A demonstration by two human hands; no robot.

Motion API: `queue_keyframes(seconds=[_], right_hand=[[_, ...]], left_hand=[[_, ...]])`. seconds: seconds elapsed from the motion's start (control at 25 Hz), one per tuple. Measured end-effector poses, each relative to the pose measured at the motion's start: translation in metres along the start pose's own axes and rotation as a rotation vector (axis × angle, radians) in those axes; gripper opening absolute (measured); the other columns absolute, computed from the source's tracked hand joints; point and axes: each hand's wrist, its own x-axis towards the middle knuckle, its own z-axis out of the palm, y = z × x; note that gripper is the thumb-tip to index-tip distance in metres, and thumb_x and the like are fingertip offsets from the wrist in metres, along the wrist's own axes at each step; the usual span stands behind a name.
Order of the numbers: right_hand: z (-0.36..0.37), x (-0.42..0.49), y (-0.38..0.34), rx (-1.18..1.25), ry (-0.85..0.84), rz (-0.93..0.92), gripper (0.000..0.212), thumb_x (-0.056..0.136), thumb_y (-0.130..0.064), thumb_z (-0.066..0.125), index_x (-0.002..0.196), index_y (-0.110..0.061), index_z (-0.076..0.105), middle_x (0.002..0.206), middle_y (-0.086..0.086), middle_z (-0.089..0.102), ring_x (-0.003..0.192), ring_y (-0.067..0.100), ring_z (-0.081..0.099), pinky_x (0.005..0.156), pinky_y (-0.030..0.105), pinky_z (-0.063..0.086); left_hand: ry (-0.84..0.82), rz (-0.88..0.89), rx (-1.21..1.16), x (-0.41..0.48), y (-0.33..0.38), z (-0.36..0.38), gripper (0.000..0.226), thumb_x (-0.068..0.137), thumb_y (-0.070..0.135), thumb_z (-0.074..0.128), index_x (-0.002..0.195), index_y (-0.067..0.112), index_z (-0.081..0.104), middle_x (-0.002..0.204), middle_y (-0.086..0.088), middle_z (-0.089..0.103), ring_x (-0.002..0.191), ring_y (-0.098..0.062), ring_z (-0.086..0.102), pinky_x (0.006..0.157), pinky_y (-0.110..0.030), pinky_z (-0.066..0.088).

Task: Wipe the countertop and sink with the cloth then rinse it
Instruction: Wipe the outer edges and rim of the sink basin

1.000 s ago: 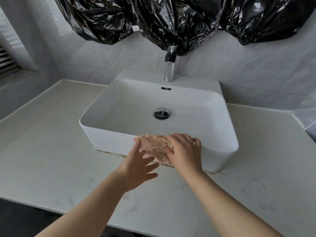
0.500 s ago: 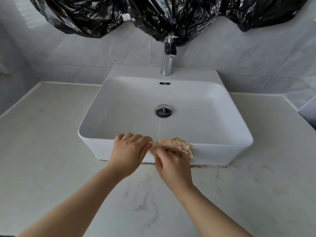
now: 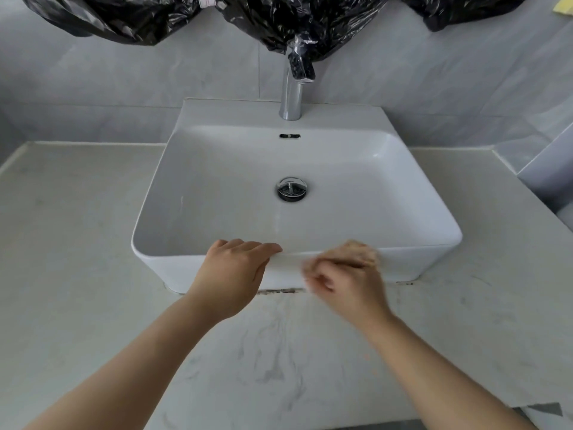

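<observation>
Resting on the front rim of the white sink [image 3: 435, 247], the left hand [image 3: 233, 276] is seen with its fingers hooked over the edge towards the basin, so that the rim is grasped; its thumb is hidden beneath the palm. Just beside it, to the right, the right hand [image 3: 347, 279] is rendered soft by motion blur, yet its fingers can be made out curled around the cloth [image 3: 356, 249], a tan, speckled piece that is bunched up and held against the same front rim, partly over the outer wall of the sink. Between the two hands a short stretch of bare rim is left showing. Both forearms are extended over the pale marbled countertop [image 3: 93, 274], on which the sink is set. A dark line of grime [image 3: 276, 292] is visible where the base of the sink meets the countertop, between the wrists. Inside the basin a chrome drain [image 3: 291, 189] is seated near the middle, and an overflow slot [image 3: 290, 136] is cut in the back wall. A chrome faucet [image 3: 291, 97] is mounted behind, its top touched by black plastic bags [image 3: 279, 20] hung across the grey tiled wall [image 3: 124, 88].
</observation>
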Motion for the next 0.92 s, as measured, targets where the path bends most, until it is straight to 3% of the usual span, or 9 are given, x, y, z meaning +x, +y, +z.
queue_keyframes(seconds=[0.08,0.2,0.32,0.4,0.48,0.6,0.68,0.8,0.92], right_hand=[[-0.020,-0.013,0.021,-0.080,-0.040,0.135,0.019,0.072,-0.036,0.062,0.059,-0.022,0.066,0.054,-0.011,0.066,0.049,0.013,0.063,0.048,0.019,0.047],[-0.002,0.002,-0.008,0.028,-0.120,0.197,0.023,0.070,-0.033,0.057,0.057,-0.017,0.066,0.052,-0.005,0.064,0.049,0.015,0.063,0.042,0.021,0.048],[0.007,0.012,-0.019,0.197,-0.165,0.106,0.016,0.073,-0.033,0.062,0.064,-0.023,0.070,0.065,-0.012,0.069,0.066,0.004,0.065,0.070,0.021,0.049],[-0.018,0.005,0.016,0.222,-0.239,0.214,0.014,0.071,-0.037,0.069,0.070,-0.025,0.074,0.078,-0.017,0.073,0.078,-0.001,0.066,0.088,0.024,0.044],[-0.038,-0.006,0.039,0.221,-0.322,0.419,0.014,0.072,-0.035,0.075,0.072,-0.021,0.076,0.077,-0.011,0.074,0.077,0.005,0.069,0.084,0.027,0.050],[-0.015,0.006,0.005,0.207,-0.283,0.311,0.010,0.070,-0.027,0.071,0.072,-0.017,0.075,0.069,-0.004,0.073,0.067,0.012,0.070,0.068,0.025,0.051],[0.002,0.011,-0.021,0.322,-0.378,0.256,0.015,0.073,-0.033,0.065,0.077,-0.023,0.075,0.077,-0.007,0.074,0.076,0.009,0.069,0.077,0.023,0.047],[-0.016,-0.001,0.019,0.343,-0.455,0.304,0.024,0.075,-0.048,0.056,0.085,-0.033,0.073,0.096,-0.026,0.069,0.091,-0.007,0.063,0.092,0.023,0.043],[-0.034,-0.018,0.047,0.270,-0.554,0.501,0.023,0.078,-0.045,0.061,0.074,-0.026,0.074,0.082,-0.015,0.074,0.084,0.000,0.068,0.084,0.029,0.053]], left_hand=[[0.002,-0.019,0.014,0.002,0.003,0.002,0.038,0.086,0.023,0.031,0.093,0.025,0.068,0.069,0.012,0.068,0.054,-0.021,0.057,0.056,-0.030,0.042],[-0.001,-0.031,0.017,0.005,0.006,0.004,0.038,0.087,0.024,0.031,0.092,0.025,0.068,0.068,0.011,0.068,0.053,-0.022,0.058,0.057,-0.031,0.042],[-0.009,-0.016,0.006,0.003,0.003,0.001,0.036,0.087,0.024,0.032,0.094,0.025,0.068,0.072,0.012,0.070,0.055,-0.020,0.060,0.058,-0.030,0.042],[-0.019,-0.014,0.007,0.002,0.003,0.000,0.036,0.088,0.024,0.032,0.094,0.025,0.068,0.072,0.012,0.069,0.054,-0.020,0.059,0.057,-0.029,0.041],[-0.018,-0.034,0.021,0.004,0.006,0.002,0.036,0.088,0.026,0.031,0.091,0.025,0.067,0.068,0.012,0.068,0.053,-0.020,0.058,0.057,-0.030,0.040],[-0.010,-0.039,0.040,0.005,0.008,0.004,0.036,0.088,0.028,0.032,0.090,0.023,0.067,0.068,0.011,0.068,0.054,-0.020,0.060,0.059,-0.030,0.040],[-0.016,-0.034,0.045,0.004,0.007,0.003,0.035,0.088,0.028,0.033,0.091,0.023,0.068,0.071,0.012,0.069,0.056,-0.020,0.062,0.060,-0.029,0.040],[-0.034,-0.060,0.023,0.003,0.007,0.001,0.035,0.089,0.029,0.032,0.093,0.025,0.067,0.075,0.013,0.070,0.060,-0.020,0.062,0.061,-0.030,0.041],[-0.019,-0.070,0.044,0.003,0.011,0.003,0.035,0.090,0.029,0.033,0.092,0.024,0.067,0.075,0.013,0.069,0.059,-0.020,0.061,0.062,-0.031,0.039]])
